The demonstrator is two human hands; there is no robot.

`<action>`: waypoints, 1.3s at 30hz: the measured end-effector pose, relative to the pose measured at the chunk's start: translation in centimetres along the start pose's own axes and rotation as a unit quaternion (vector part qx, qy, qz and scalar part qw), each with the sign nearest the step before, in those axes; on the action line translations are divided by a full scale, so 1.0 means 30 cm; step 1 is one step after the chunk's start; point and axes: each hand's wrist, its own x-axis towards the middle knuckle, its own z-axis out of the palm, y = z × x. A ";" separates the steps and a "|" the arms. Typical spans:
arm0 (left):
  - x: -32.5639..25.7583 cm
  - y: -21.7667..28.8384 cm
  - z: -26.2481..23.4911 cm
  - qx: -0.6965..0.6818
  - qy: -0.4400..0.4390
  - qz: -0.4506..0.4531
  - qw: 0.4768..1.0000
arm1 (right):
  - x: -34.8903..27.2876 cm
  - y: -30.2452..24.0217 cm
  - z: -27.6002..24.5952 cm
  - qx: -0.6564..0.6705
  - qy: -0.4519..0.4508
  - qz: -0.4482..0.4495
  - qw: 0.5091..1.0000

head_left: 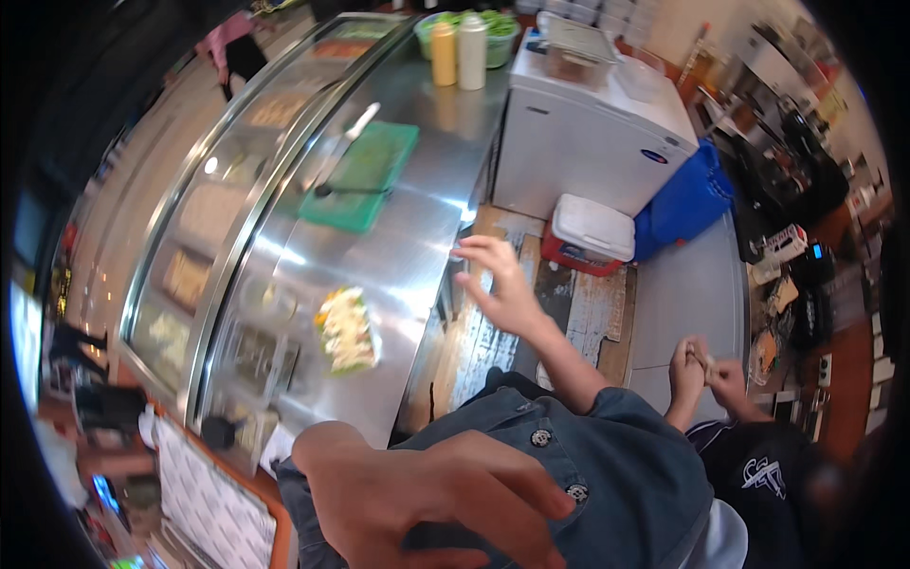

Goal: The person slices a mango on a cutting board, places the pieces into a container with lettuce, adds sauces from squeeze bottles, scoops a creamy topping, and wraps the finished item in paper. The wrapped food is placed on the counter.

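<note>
My left hand (431, 488) is raised close in front of my dark shirt, its fingers loosely bent and apart, with nothing seen in it. Out past the counter's edge, my right hand (502, 284) has its fingers spread and is empty. A portion of food (346, 327) with greens, orange pieces and pale sauce or shreds on top lies on the steel counter (389, 275), to the left of my right hand. Farther off sits a green cutting board (379, 161). A knife with a white handle (360, 120) and a thin black-tipped utensil (355, 191) lie on it.
A glass-fronted case of food trays (213, 209) runs along the left. Yellow (444, 55) and white squeeze bottles (472, 52) stand by a basket of greens (498, 43). A white chest freezer (588, 142) and red cooler (588, 232) lie beyond. At right, a co-worker's hands (697, 370) are together.
</note>
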 end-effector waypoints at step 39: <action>0.293 -1.741 -1.251 0.153 0.176 -0.467 0.853 | 1.201 2.253 -1.995 -0.370 0.312 0.221 0.847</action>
